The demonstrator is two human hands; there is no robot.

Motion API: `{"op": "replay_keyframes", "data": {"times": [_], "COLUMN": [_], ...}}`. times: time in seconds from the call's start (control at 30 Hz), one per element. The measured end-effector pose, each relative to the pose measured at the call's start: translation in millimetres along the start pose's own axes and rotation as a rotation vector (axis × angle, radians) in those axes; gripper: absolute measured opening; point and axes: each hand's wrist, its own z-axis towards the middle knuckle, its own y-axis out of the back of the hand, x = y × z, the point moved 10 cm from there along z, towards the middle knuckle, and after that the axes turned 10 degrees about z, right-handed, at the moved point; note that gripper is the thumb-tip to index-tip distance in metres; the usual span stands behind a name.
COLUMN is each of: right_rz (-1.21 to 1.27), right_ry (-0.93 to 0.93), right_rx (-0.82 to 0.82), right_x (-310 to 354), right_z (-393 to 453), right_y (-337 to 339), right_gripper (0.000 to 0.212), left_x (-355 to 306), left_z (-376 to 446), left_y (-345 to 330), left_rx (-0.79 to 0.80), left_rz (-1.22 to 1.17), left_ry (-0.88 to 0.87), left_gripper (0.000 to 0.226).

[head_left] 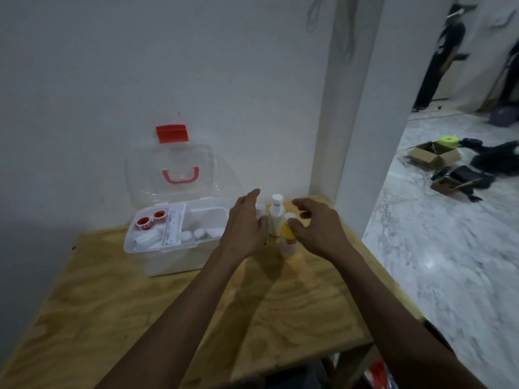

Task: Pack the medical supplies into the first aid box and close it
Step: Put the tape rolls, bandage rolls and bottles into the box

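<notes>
The first aid box (168,256) is clear plastic and stands open at the back of the wooden table (140,318), its lid (171,175) with a red latch and pink handle leaning on the wall. Its tray holds two red tape rolls (151,220), white rolls and small white pieces. Right of the box stand a tall white bottle (276,217), a yellow bottle (288,240) and a small white bottle (260,210). My left hand (247,226) and my right hand (317,228) hover on either side of the bottles, fingers spread, holding nothing.
A white wall runs behind the table and a white pillar (356,136) stands at its back right corner. The table's right edge drops to a marble floor with cardboard boxes (432,155) and dark clutter. A person in dark clothes (441,57) stands far back.
</notes>
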Motion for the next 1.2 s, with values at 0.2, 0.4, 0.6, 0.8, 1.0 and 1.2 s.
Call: {"op": "replay_keyframes", "data": {"times": [0.2,0.4,0.6,0.8,1.0,1.2], "right_rz": [0.144,0.228,0.243,0.197,0.281,0.365], "right_ry": [0.022,0.049,0.056,0.121,0.231,0.304], "right_rx": [0.060,-0.006,-0.046,-0.082,-0.081,-0.057], "right_x": [-11.7,-18.3,-19.5,20.4,86.4,134.2], "right_z": [-11.3,-14.2,-19.4,-23.4,-12.1,11.0], "right_y": [-20.9,-17.0,-5.5,20.4,20.9,-19.0], "right_gripper": [0.045,0.023,0.014,0.015,0.018,0.020], "left_x": [5.4,5.3,1.1,-12.2,-4.6,35.2], "left_z": [8.0,0.6,-19.1,-39.0,-48.5,-37.5], "left_y": [-23.2,-13.6,0.4,50.7,123.4,180.1], "left_rx": [0.041,-0.077,-0.119,-0.229,-0.357,-0.452], "left_rz": [0.032,-0.006,-0.036,-0.060,-0.066,0.020], "left_ry": [0.065,0.065,0.051,-0.033,-0.057,0.015], "left_gripper": [0.051,0.033,0.029,0.025,0.027,0.029]}}
